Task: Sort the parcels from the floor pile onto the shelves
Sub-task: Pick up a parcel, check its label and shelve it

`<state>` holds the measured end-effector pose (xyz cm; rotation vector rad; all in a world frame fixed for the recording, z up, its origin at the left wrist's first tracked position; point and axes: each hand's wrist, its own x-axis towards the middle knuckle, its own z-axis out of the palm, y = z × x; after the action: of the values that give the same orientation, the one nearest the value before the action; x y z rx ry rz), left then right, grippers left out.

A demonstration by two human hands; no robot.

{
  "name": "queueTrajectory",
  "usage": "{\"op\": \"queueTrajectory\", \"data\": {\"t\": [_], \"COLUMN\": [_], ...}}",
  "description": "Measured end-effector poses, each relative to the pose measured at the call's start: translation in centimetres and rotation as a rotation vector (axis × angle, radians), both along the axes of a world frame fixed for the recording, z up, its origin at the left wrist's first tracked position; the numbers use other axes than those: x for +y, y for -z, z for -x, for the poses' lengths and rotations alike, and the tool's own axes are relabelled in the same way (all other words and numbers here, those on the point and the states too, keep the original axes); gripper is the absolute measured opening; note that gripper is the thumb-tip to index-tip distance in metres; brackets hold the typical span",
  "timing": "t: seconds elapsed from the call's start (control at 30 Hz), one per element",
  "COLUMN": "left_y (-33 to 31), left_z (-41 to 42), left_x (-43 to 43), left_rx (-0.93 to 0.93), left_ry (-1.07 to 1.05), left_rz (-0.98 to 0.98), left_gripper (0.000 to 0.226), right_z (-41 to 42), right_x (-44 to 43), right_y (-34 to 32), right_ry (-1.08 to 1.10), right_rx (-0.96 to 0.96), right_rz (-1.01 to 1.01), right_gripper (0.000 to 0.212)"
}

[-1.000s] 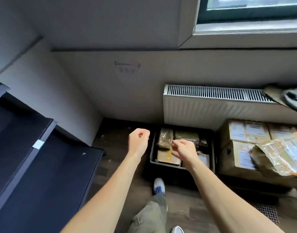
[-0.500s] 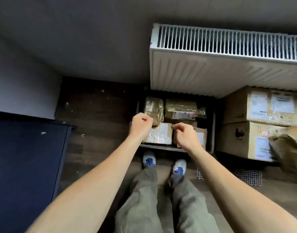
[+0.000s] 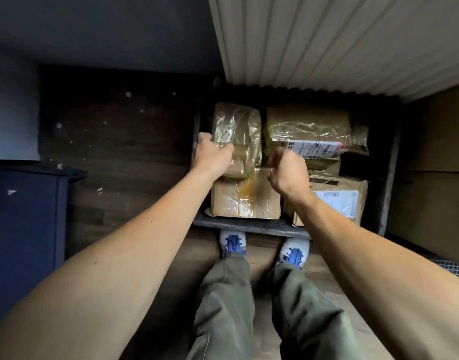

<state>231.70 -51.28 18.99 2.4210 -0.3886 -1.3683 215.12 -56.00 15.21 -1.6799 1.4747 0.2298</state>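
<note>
A dark crate [image 3: 249, 226] on the floor under the radiator holds several parcels. My left hand [image 3: 212, 154] is closed on the lower left side of an upright brown parcel wrapped in shiny tape [image 3: 236, 128]. That parcel leans on a taped cardboard box [image 3: 244, 202]. My right hand [image 3: 288, 172] hovers with curled fingers just right of the same parcel, and nothing shows inside it. Behind it lie a flat brown bag with a printed label [image 3: 311, 128] and a labelled box [image 3: 340, 200].
A white radiator [image 3: 327, 42] overhangs the crate's back. A dark blue shelf unit [image 3: 23, 216] stands at the left. Big cardboard boxes [image 3: 436, 178] stand to the right, with a metal floor grille [image 3: 452, 268] in front. My shoes [image 3: 232, 241] touch the crate's front.
I have bent down and the view has closed in on the crate. Both hands dropped to the parcels, and my left hand now grips the taped parcel.
</note>
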Motion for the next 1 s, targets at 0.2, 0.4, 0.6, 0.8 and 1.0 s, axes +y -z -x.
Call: {"op": "queueTrajectory", "data": {"t": [0.2, 0.4, 0.6, 0.8, 1.0], "left_y": [2.5, 2.1, -0.4, -7.8, -20.5], "left_z": [-1.0, -0.7, 1.8, 1.8, -0.4], "left_x": [-0.1, 0.1, 2.5, 3.9, 3.6], "left_rx": [0.159, 0.304, 0.296, 0.144, 0.053], "left_ry": [-0.096, -0.331, -0.436, -0.516, -0.58], "left_rz": [-0.007, -0.036, -0.01, 0.035, 0.183], "left_gripper": [0.082, 0.083, 0.057, 0.049, 0.052], "right_z": [-2.1, -3.1, -1.9, -0.8, -2.6], "right_x": [-0.6, 0.5, 1.1, 2.1, 0.6], "right_y": [1.0, 0.9, -2.0, -8.7, -20.8], "right_ry": [0.153, 0.473, 0.578, 0.46, 0.366], "right_rx": [-0.12, -0.331, -0.356, -0.448, -0.65], "right_rz": [-0.196, -0.518, -0.446, -0.429, -0.394], "right_gripper": [0.051, 0.069, 0.058, 0.053, 0.05]}}
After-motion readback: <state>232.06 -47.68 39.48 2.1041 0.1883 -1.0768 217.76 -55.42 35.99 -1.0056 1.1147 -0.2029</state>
